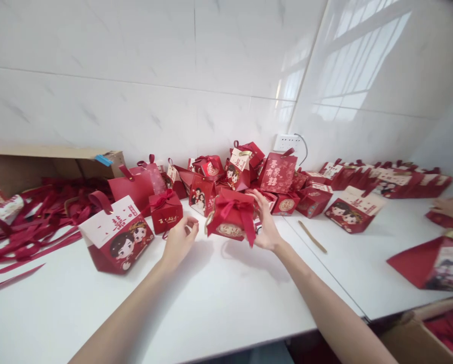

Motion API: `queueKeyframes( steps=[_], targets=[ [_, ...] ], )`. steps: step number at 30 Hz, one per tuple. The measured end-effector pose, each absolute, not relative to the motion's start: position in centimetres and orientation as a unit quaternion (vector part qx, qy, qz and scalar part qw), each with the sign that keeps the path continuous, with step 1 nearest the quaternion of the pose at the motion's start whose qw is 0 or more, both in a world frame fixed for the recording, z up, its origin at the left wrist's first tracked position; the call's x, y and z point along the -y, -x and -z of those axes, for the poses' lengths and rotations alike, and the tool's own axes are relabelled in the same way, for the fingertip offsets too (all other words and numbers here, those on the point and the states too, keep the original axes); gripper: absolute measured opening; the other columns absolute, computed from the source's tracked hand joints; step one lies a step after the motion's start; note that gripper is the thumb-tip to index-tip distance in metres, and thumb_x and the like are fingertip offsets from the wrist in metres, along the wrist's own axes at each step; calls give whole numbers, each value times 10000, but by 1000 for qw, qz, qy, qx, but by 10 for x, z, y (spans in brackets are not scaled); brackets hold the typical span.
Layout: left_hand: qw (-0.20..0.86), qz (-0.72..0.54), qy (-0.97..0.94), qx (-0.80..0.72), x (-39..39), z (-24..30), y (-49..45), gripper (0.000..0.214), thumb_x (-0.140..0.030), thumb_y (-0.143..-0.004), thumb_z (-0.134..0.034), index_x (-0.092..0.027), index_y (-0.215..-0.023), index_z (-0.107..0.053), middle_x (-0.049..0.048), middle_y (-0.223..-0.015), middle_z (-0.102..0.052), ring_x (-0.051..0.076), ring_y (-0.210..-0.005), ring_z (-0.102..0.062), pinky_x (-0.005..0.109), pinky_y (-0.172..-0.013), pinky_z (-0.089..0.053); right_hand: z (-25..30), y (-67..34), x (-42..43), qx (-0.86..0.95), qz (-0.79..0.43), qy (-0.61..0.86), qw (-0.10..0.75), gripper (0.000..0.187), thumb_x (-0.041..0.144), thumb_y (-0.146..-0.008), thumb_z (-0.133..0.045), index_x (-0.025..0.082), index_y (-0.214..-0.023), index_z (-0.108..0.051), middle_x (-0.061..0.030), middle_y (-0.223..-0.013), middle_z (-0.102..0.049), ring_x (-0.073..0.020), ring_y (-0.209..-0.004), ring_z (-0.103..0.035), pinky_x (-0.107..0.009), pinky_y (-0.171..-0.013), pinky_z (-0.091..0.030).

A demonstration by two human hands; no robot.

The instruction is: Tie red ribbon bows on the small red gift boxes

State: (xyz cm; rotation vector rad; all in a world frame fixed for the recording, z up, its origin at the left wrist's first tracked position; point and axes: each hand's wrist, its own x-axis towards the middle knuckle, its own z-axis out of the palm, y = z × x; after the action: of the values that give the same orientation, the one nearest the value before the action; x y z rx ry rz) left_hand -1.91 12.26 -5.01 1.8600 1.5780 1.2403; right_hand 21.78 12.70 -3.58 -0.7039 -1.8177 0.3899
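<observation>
My right hand (266, 225) grips a red gift box (228, 230) by its right side, thumb underneath and fingers behind. The box is raised just over the white table and has a dark red ribbon bow on top and a gold pattern on its front. To its left, my left hand (181, 240) is loosely curled, thumb and forefinger a little apart, with nothing visible in it. Just behind that hand stands a small red box with a bow (166, 212). A white-and-red box with cartoon faces (118, 235) leans at the left.
Loose red ribbons (59, 212) spill from an open cardboard box (112, 159) at the left. Finished red boxes (277, 172) are piled along the wall, below a power strip (288, 142). A gold strip (312, 237) lies at right. Another cardboard box (408, 338) sits below the table edge.
</observation>
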Motion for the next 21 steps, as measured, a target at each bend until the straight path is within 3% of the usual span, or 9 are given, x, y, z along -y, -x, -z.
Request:
queueKeyframes(
  steps=[4,8,15,18,21],
  targets=[
    [155,-342,-774,-510,-120,58,19,133,-295,-775,-442,-217,-777,-550,-20,-684,-609,136,-558,-531,249,-590,-386,17,-223,-94,605,-389,336,608,657,579,-742,-470,215,-1287,-427,-103,-1071,-658,-303,-1022,-614,-482,-894,-486],
    [168,-293,-805,-488,-115,61,12,172,-332,-793,-410,-240,-819,-553,-23,-689,-628,154,-588,-564,254,-588,-396,4,-245,-36,499,-519,365,590,564,600,-833,-287,196,-1085,-588,-92,-863,-717,-289,-911,-666,-450,-811,-528],
    [190,-271,-820,-467,-126,71,10,250,-375,-756,-449,-212,-885,-588,25,-785,-672,208,-724,-623,287,-684,-447,3,-308,58,375,-532,419,634,471,614,-828,-359,248,-911,-643,-47,-931,-719,-243,-819,-674,-435,-728,-558],
    [185,-292,-824,-449,-135,79,12,194,-359,-760,-471,-241,-861,-587,-40,-807,-687,188,-763,-624,266,-716,-454,2,-329,87,343,-496,426,674,413,592,-831,-388,271,-869,-644,-24,-943,-718,-221,-851,-663,-396,-725,-565],
    [163,-316,-822,-446,-147,89,12,227,-419,-745,-477,-239,-797,-605,-75,-720,-686,157,-672,-621,229,-643,-453,-2,-344,112,291,-482,440,700,347,548,-832,-418,276,-818,-633,-5,-893,-720,-204,-858,-661,-376,-766,-561]
  ],
)
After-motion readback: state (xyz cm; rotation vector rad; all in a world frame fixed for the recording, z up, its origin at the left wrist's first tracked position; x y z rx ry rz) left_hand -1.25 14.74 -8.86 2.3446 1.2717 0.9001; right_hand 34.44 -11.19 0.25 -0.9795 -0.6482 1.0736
